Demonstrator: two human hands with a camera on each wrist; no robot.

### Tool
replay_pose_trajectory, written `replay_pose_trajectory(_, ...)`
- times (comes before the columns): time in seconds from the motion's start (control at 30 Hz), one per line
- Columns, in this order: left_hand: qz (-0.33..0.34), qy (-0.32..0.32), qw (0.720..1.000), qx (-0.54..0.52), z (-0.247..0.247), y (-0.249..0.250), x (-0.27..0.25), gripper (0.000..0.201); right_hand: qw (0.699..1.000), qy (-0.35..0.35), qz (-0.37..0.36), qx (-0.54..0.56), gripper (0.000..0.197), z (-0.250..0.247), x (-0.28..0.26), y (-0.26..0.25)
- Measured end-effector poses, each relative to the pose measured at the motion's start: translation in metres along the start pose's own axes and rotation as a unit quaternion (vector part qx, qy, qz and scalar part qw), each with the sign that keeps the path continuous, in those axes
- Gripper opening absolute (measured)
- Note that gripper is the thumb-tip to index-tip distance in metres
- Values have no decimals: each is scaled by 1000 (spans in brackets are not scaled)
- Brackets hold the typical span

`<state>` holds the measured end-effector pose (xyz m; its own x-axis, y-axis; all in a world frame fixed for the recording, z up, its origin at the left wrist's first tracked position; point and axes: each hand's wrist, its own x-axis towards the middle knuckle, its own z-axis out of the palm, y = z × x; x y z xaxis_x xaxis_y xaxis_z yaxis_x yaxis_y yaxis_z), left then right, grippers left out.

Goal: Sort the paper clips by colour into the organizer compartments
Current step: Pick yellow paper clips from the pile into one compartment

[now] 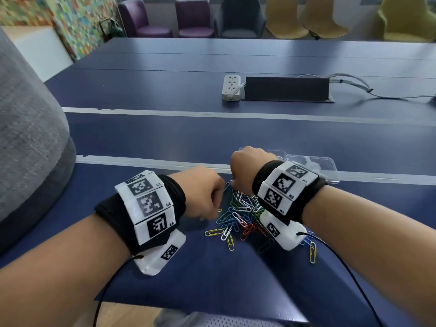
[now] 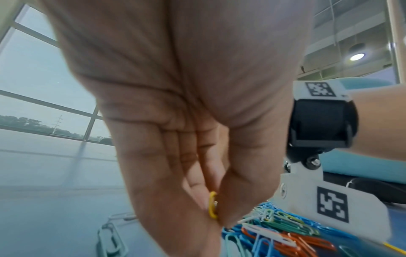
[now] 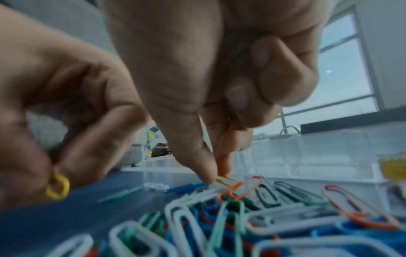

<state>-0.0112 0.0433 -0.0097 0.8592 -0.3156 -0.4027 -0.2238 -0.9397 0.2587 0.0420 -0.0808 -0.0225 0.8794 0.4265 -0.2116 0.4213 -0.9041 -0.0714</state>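
Paper clips (image 1: 238, 215): heaped on the table (image 1: 165, 138), near edge.
Organizer (image 1: 313, 166): just behind the heap, rightward.
Power strip (image 1: 231, 87): far behind, mid-table.
Chairs (image 1: 193, 18): beyond the table.

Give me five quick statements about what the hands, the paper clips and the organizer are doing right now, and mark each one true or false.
1. The left hand pinches a yellow paper clip. True.
2. The right hand lies flat and open on the table. False: its thumb and forefinger pinch at a yellow clip on the far edge of the pile.
3. The pile of paper clips mixes several colours. True: blue, green, white, red or orange, and yellow.
4. The clear organizer sits between the person and the pile. False: it lies beyond the pile, behind the right wrist.
5. The organizer holds no clips. False: the right wrist view shows yellow clips in one compartment.
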Motion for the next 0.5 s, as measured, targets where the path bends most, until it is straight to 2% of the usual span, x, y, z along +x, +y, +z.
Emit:
replay_pose_trajectory(0.1, 26, 1, 1000, 0, 1, 1, -4, 20, 997, 7, 0, 79, 10, -3, -4, 10)
replay_pose_trajectory(0.17, 32, -3, 999, 23, 3, 2, -7, 17, 992, 18, -7, 121, 17, -11, -15, 21)
replay_pose_trajectory(0.23, 23, -5, 999, 38, 7, 0, -9, 16, 986, 26, -10, 163, 13, -18, -29, 35)
replay_pose_trajectory(0.3, 10, -17, 999, 34, 12, -1, -8, 23, 982, 17, -13, 189, 7, -20, -44, 51)
replay_pose_trajectory(0.4, 13, -40, 999, 31, 17, -2, -9, 23, 990, -4, -46, 134, 26, -16, -67, 74)
replay_pose_trajectory(0.5, 38, -43, 997, 50, 20, -5, -13, 5, 990, -44, -100, 92, 27, -9, -92, 88)
